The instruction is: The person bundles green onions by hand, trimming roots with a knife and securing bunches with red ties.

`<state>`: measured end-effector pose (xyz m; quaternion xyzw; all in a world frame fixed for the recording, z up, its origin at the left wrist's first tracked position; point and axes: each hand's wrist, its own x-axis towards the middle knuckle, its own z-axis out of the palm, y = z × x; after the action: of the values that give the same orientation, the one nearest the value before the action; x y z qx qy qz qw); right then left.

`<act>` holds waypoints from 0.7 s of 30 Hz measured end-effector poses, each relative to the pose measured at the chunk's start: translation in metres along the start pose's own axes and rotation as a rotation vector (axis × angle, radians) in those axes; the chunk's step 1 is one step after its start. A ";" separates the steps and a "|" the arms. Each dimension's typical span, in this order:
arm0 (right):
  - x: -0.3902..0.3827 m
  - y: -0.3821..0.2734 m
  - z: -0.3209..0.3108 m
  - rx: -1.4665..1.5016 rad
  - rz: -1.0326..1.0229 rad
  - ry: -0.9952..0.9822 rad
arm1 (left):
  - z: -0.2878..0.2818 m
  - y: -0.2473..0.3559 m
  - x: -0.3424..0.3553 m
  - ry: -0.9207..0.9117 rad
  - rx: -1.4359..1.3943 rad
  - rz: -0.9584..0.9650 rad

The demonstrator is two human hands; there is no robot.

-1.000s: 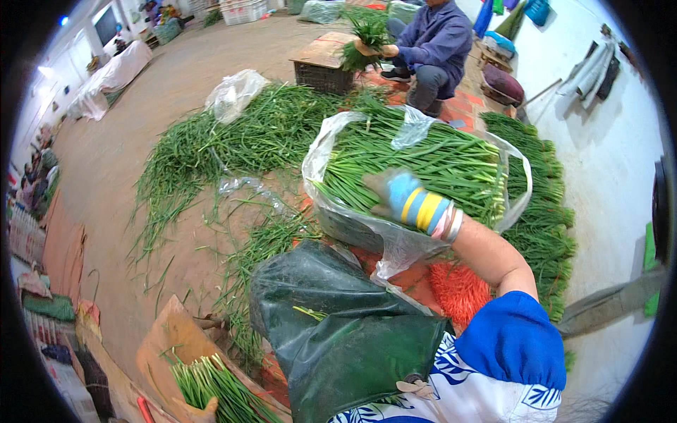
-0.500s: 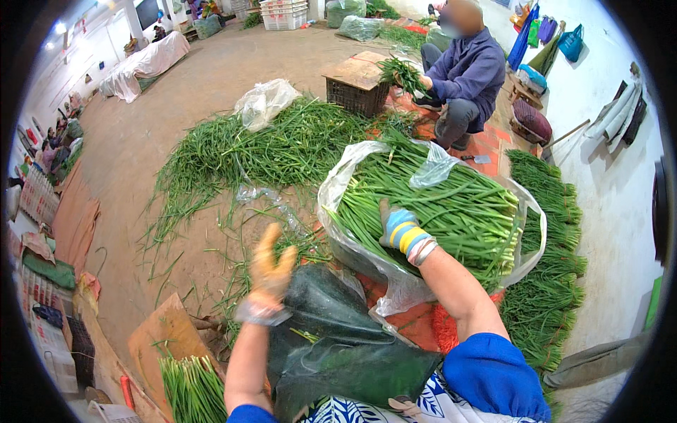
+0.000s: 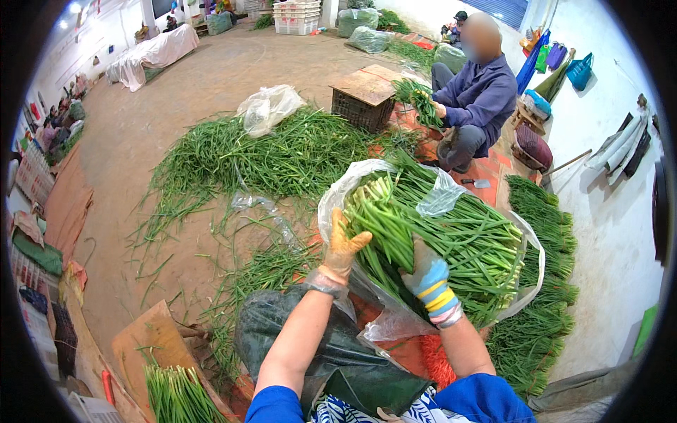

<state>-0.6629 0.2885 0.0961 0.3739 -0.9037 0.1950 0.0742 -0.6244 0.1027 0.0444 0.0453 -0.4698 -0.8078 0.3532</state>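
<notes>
A clear plastic bag (image 3: 367,178) full of long green stalks (image 3: 451,233) lies in front of me. My left hand (image 3: 343,247), in an orange glove, grips the bag's open edge on the left side. My right hand (image 3: 427,273), in a blue striped glove, presses on the bundle of green stalks inside the bag, near its pale cut ends. A dark green plastic sheet (image 3: 338,352) covers my lap below the bag.
Loose green stalks (image 3: 240,158) are spread over the dirt floor ahead, with a crumpled clear bag (image 3: 268,107) on them. A seated person (image 3: 479,99) sorts stalks beside a dark crate (image 3: 367,99). Stacked stalks (image 3: 543,282) line the right wall. A small bunch (image 3: 176,395) lies on cardboard at lower left.
My left hand rose from beside my lap and took hold of the bag's edge. My right hand moved lower on the bundle, and the bag now lies closer to me.
</notes>
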 end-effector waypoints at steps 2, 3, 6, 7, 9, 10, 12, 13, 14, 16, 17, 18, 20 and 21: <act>0.000 -0.013 0.002 -0.125 -0.005 -0.141 | -0.015 -0.022 0.012 0.039 -0.181 -0.113; -0.001 -0.012 0.004 -0.144 -0.027 -0.189 | -0.015 -0.028 0.016 0.050 -0.276 -0.177; -0.001 -0.005 0.011 -0.218 -0.105 -0.324 | -0.024 -0.043 0.014 0.061 -0.356 -0.309; 0.002 -0.007 0.010 -0.233 -0.132 -0.363 | -0.030 -0.049 0.014 0.090 -0.334 -0.317; 0.006 -0.005 -0.008 -0.359 -0.277 -0.373 | -0.030 -0.057 0.012 0.130 -0.362 -0.286; 0.017 -0.016 -0.031 -0.372 -0.255 -0.474 | -0.027 -0.055 0.013 0.139 -0.354 -0.274; 0.047 -0.047 -0.086 -0.375 -0.219 -0.569 | -0.030 -0.055 0.015 0.159 -0.303 -0.238; 0.064 -0.060 -0.103 -0.361 -0.199 -0.566 | -0.033 -0.052 0.015 0.152 -0.287 -0.227; 0.080 -0.068 -0.114 -0.239 -0.213 -0.474 | -0.032 -0.047 0.014 0.138 -0.276 -0.223; 0.113 -0.072 -0.116 -0.074 -0.356 -0.139 | -0.024 -0.048 0.014 0.132 -0.240 -0.192; 0.131 -0.066 -0.099 -0.011 -0.494 0.103 | -0.023 -0.053 0.013 0.154 -0.243 -0.211; 0.152 -0.063 -0.077 -0.059 -0.407 -0.003 | -0.024 -0.058 0.011 0.178 -0.244 -0.227; 0.178 -0.050 -0.025 0.065 -0.188 -0.303 | -0.020 -0.061 0.010 0.202 -0.205 -0.252; 0.184 -0.041 -0.003 0.230 -0.046 -0.493 | -0.014 -0.059 0.008 0.159 -0.192 -0.216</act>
<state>-0.7648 0.1439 0.1628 0.4365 -0.8576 0.1978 -0.1865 -0.6563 0.1057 -0.0080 0.1252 -0.3534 -0.8762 0.3029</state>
